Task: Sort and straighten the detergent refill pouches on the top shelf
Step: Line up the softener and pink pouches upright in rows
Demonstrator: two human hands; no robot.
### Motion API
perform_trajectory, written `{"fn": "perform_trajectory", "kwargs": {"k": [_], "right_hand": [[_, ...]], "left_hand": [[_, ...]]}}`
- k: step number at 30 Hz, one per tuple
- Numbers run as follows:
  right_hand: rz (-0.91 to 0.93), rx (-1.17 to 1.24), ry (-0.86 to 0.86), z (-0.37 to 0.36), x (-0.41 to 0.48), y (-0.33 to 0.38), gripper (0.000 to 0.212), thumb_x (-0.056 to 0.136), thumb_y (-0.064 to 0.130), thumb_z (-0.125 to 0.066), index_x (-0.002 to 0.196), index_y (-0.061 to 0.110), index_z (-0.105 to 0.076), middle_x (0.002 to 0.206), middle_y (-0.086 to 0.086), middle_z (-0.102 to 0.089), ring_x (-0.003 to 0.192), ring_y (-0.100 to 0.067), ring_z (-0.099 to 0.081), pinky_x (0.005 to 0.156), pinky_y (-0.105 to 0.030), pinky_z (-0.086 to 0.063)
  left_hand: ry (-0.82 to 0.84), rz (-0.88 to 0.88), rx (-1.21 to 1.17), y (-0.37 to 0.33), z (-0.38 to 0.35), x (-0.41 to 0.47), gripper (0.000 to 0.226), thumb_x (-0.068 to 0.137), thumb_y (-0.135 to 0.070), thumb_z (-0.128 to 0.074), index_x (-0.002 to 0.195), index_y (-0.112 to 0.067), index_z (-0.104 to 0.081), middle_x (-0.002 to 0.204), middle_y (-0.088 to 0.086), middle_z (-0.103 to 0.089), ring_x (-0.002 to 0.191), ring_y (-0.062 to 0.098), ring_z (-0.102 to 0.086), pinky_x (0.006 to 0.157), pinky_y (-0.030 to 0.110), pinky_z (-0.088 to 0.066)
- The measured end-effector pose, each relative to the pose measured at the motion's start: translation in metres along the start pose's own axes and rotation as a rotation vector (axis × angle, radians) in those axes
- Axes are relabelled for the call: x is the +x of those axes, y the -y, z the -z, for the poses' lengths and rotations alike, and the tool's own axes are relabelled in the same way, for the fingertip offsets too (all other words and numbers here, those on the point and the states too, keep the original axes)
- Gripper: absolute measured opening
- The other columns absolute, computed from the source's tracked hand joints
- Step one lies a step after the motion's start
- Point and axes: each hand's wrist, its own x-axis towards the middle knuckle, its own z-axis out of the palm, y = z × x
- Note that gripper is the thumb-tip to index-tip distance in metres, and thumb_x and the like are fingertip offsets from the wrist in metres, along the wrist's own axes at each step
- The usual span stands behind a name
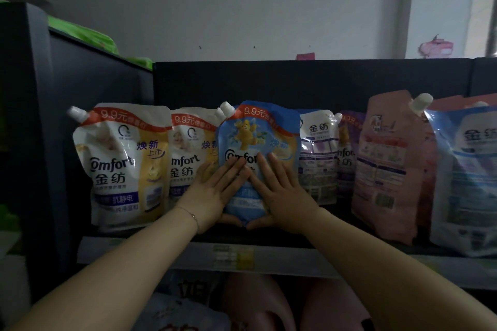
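Middle of the top shelf (282,255): a blue pouch (255,129) is pressed upright by the left hand (215,191) and right hand (285,191), fingers flat, nothing gripped. Uneven pressure could see it slumped against neighbouring pouches.

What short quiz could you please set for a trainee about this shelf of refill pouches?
1. True or false: the left hand and the right hand both lie with straight fingers on the blue pouch.
2. Fill in: the pink pouch stands to the person's ____ of the blue pouch.
3. Which one stands at the left end of the row on the shelf? A) the white and yellow pouch B) the pink pouch C) a green bottle
Key: 1 true; 2 right; 3 A.
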Motion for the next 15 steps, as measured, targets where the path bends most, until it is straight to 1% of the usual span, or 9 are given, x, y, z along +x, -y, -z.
{"fn": "perform_trajectory", "kwargs": {"k": [1,2,3,4,6,8,10,12,15], "right_hand": [[0.014,-0.009,0.006,0.003,0.000,0.000,0.106,0.074,0.088,-0.011,0.151,0.020,0.013,0.159,-0.016,0.009,0.145,-0.040,0.004,0.115,-0.054,-0.003],[0.036,-0.012,0.010,0.008,-0.001,0.001,0.101,0.074,0.087,-0.003,0.149,0.022,0.020,0.157,-0.013,0.023,0.144,-0.037,0.016,0.115,-0.053,0.004],[0.053,-0.011,0.018,0.013,-0.003,0.003,0.095,0.074,0.084,0.004,0.145,0.025,0.027,0.152,-0.009,0.037,0.141,-0.032,0.029,0.114,-0.051,0.011],[0.057,-0.003,0.042,0.017,-0.004,0.005,0.090,0.074,0.082,0.006,0.141,0.028,0.031,0.146,-0.005,0.045,0.137,-0.028,0.038,0.114,-0.049,0.016],[0.055,0.030,0.093,0.028,-0.008,0.014,0.083,0.080,0.078,-0.002,0.139,0.031,0.032,0.145,-0.002,0.046,0.133,-0.024,0.043,0.114,-0.047,0.020],[0.068,0.056,0.122,0.039,-0.014,0.023,0.086,0.085,0.076,-0.016,0.145,0.030,0.026,0.149,-0.001,0.041,0.135,-0.023,0.041,0.114,-0.045,0.020],[0.088,0.103,0.098,0.049,-0.021,0.029,0.086,0.090,0.070,-0.028,0.151,0.028,0.014,0.154,0.000,0.033,0.139,-0.022,0.035,0.114,-0.042,0.017],[0.091,0.165,0.024,0.058,-0.028,0.032,0.078,0.095,0.056,-0.041,0.154,0.024,-0.002,0.160,-0.001,0.018,0.145,-0.022,0.022,0.116,-0.041,0.010],[0.069,0.282,-0.104,0.067,-0.037,0.034,0.064,0.092,0.033,-0.054,0.149,0.016,-0.031,0.159,-0.007,-0.017,0.147,-0.027,-0.007,0.116,-0.046,-0.014]], "left_hand": [[0.022,-0.005,0.012,0.002,0.005,-0.002,0.099,0.080,-0.079,-0.012,0.153,-0.015,0.009,0.160,0.004,0.016,0.147,0.020,0.014,0.109,0.056,-0.025],[0.044,-0.005,0.017,0.003,0.009,-0.005,0.094,0.084,-0.077,-0.005,0.153,-0.015,0.009,0.160,0.004,0.017,0.147,0.019,0.014,0.107,0.057,-0.028],[0.062,0.001,0.012,0.003,0.013,-0.009,0.089,0.087,-0.074,-0.001,0.153,-0.015,0.008,0.160,0.003,0.016,0.147,0.018,0.014,0.106,0.057,-0.029],[0.081,0.014,-0.002,0.001,0.017,-0.013,0.085,0.090,-0.072,-0.001,0.153,-0.016,0.006,0.161,0.002,0.014,0.148,0.017,0.012,0.107,0.057,-0.030],[0.097,0.053,-0.050,-0.003,0.022,-0.024,0.079,0.094,-0.067,-0.004,0.154,-0.016,0.002,0.161,0.001,0.009,0.148,0.016,0.005,0.110,0.053,-0.027],[0.069,0.085,-0.099,-0.007,0.030,-0.033,0.073,0.097,-0.063,-0.008,0.155,-0.019,0.001,0.162,-0.003,0.005,0.148,0.012,0.002,0.111,0.048,-0.021],[0.058,0.123,-0.179,-0.012,0.041,-0.038,0.069,0.097,-0.058,-0.018,0.154,-0.024,-0.001,0.162,-0.006,-0.002,0.147,0.010,0.000,0.115,0.045,-0.021],[0.051,0.171,-0.253,-0.018,0.056,-0.037,0.068,0.092,-0.052,-0.031,0.151,-0.025,-0.012,0.158,-0.003,-0.020,0.144,0.012,-0.012,0.109,0.045,-0.031],[-0.021,0.236,-0.291,-0.032,0.073,-0.026,0.058,0.084,-0.040,-0.044,0.137,-0.020,-0.035,0.139,0.005,-0.047,0.127,0.019,-0.033,0.092,0.046,-0.050]]}}
